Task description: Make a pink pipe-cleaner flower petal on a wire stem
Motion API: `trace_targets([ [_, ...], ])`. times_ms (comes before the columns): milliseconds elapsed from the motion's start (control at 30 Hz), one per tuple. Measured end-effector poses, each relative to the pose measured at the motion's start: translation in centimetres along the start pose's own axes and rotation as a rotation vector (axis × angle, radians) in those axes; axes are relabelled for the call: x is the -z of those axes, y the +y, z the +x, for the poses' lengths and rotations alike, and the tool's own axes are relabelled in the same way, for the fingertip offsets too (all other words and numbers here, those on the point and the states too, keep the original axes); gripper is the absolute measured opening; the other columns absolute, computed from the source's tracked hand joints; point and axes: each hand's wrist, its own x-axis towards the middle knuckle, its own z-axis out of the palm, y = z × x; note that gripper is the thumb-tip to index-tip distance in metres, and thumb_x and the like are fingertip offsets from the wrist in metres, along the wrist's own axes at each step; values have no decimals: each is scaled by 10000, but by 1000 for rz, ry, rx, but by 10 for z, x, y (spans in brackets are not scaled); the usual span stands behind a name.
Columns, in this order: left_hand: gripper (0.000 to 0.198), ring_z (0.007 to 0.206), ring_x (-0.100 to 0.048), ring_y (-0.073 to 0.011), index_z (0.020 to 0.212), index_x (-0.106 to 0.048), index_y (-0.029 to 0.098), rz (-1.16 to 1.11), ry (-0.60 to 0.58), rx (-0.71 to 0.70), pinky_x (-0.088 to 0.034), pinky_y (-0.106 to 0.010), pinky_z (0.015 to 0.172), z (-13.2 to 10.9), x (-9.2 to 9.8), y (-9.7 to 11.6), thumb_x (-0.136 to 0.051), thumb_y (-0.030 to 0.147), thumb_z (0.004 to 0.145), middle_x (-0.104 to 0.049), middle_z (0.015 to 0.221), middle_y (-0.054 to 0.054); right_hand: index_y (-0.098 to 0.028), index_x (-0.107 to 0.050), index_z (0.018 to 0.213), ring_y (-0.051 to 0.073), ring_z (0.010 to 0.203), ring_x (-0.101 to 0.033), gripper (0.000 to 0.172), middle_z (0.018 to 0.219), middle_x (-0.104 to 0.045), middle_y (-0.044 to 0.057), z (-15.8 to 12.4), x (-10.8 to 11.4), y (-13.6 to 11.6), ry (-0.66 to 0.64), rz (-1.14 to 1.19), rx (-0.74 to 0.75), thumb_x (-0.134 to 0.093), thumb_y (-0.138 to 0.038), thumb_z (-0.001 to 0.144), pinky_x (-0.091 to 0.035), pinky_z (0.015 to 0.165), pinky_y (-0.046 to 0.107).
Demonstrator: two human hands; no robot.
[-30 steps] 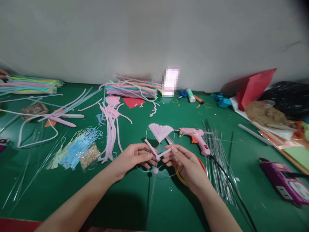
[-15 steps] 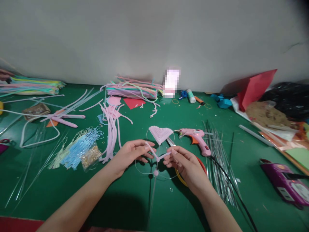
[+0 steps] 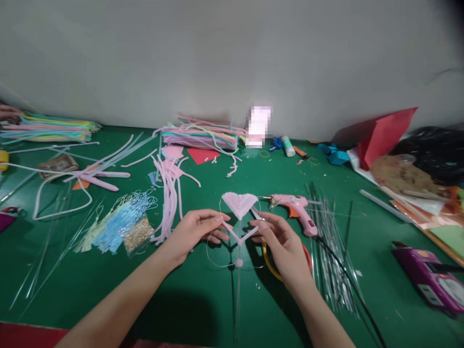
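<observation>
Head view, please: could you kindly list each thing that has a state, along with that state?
Left hand: pinching the left arm of the pink V-shaped pipe cleaner.
Right hand: pinching its right arm.
Pink fan-shaped pipe-cleaner piece: spread open above the V.
Pink hot glue gun: lying on its side on the green table, untouched.
Red paper sheet: propped up, tilted.

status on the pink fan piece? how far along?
Done: the pink pleated fan is already formed and sits on a thin wire loop. In hand: left hand and right hand each pinch one arm of a V-shaped pink pipe cleaner below the fan. Left, probably: fixing the V; the pink glue gun lies untouched beside the right hand.
</observation>
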Motion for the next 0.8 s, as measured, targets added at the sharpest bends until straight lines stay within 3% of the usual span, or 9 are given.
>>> trace_targets([
  [167,264,755,-697,-161,955,-710,149,1,-19,-16,-514,-233,668,0,1,-1,-683,365,806,-736,888,-87,-192,-658,942,162,713,-669,324,843,-731,64,-2,2,0,-35,34,-20,-725,-442,746,-554,664,284],
  [400,259,722,-681,-147,930,-705,130,6,-67,-40,-509,-226,665,-1,-1,0,-683,357,807,-733,801,-82,-171,-701,982,190,790,-714,310,932,-748,110,-7,5,-10,-408,287,-310,-666,-430,814,-565,683,279],
  [600,323,773,-687,-179,973,-682,126,121,-78,-67,-515,-255,681,-1,-1,2,-630,410,829,-732,861,-107,-164,-696,980,189,794,-721,311,926,-748,105,-4,4,-4,-398,281,-318,-653,-429,824,-567,675,259],
  [700,402,754,-681,-195,1025,-662,141,450,69,-139,-505,-273,632,-5,9,14,-498,478,881,-725,949,-108,-157,-659,1035,180,774,-713,386,891,-743,92,-4,-1,4,-300,100,-226,-643,-474,816,-572,701,278],
  [800,402,697,-659,-212,981,-666,183,972,471,-213,-464,-297,619,-12,23,31,-420,491,906,-726,822,-61,-141,-623,1086,187,711,-697,466,855,-725,91,-4,-7,9,-254,-143,-126,-571,-531,836,-572,627,293],
])
